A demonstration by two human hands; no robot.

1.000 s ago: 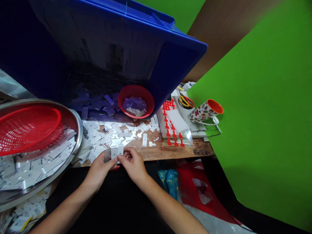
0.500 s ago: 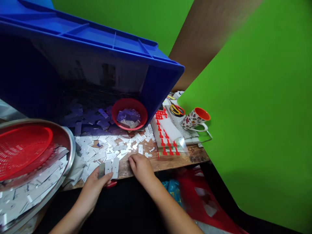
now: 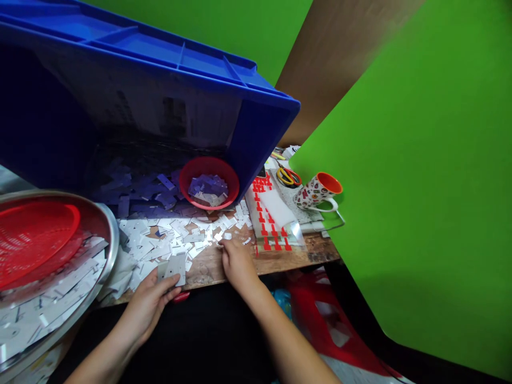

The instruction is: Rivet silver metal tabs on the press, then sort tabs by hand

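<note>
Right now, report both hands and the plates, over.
Left hand grip shut on metal plates. Right hand down among loose plates on the table, grip unclear. Red bowl just beyond them.

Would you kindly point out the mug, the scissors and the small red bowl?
mug (image 3: pixel 310 195): head view, patterned side.
scissors (image 3: pixel 288 176): head view, handles.
red bowl (image 3: pixel 210 165): head view, far inner wall.

Nothing here can be read as a word, number or brand. The paper sheet (image 3: pixel 152 106) lining the blue crate (image 3: pixel 260 133) carries dark printed blocks — too blurred to make out. The mug (image 3: pixel 310 194) bears small coloured pictures, with no legible lettering. The white plates (image 3: pixel 176 265) in the left hand (image 3: pixel 150 301) show no legible mark — nor do the red shapes (image 3: pixel 262 186).
</note>
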